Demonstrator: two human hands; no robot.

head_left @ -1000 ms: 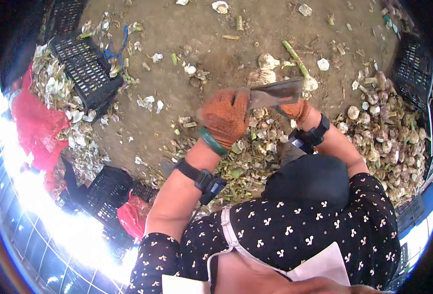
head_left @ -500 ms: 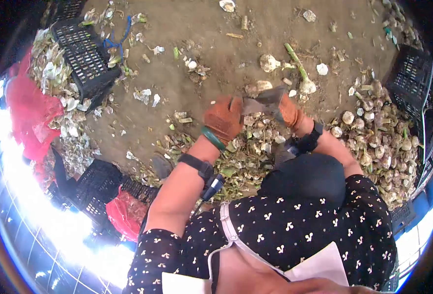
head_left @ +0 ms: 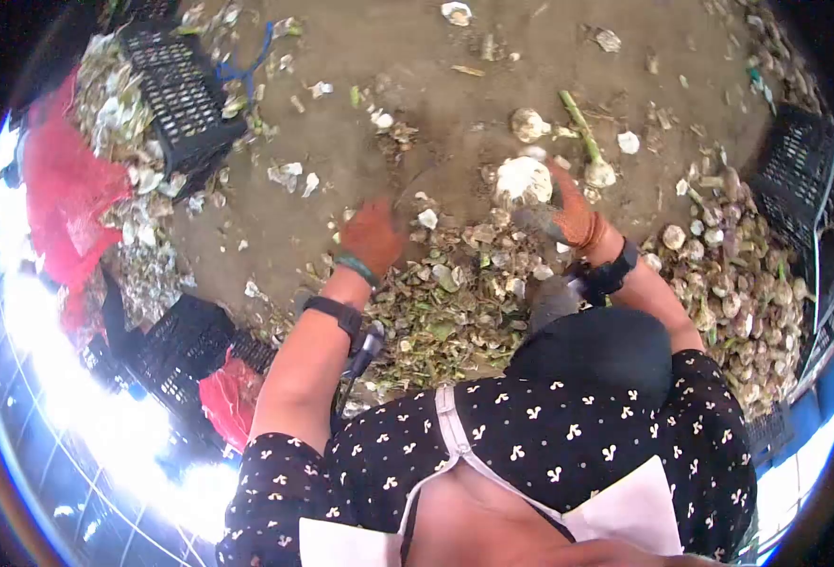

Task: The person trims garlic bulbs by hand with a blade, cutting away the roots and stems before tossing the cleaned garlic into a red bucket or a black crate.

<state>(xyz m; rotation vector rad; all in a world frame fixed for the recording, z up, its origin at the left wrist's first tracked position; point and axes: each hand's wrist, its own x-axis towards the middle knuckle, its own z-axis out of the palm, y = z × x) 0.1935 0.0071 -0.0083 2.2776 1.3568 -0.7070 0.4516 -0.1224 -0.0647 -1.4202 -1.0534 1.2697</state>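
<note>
Gloved left hand (head_left: 372, 236) at eleven o'clock, low over the heap of trimmings (head_left: 455, 302), grip too blurred to tell; right hand (head_left: 576, 219) at two o'clock clenched on a white garlic bulb (head_left: 523, 180), held above that heap, likely for dropping scraps there; untrimmed pile (head_left: 738, 283) close by at three o'clock.

left gloved hand (head_left: 372, 236) over trimmings pile (head_left: 455, 302), right gloved hand (head_left: 576, 219) touching garlic bulb (head_left: 523, 180), black crate (head_left: 183, 94) beyond

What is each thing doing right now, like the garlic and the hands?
Garlic bulb: whitish, gripped.
Right hand: gloved, fingers shut on the bulb.
Left hand: gloved, grip too blurred to tell.
Garlic pile: heaped on the ground.
Black crate: lying on dirt.
Red mesh bag: crumpled.
</note>
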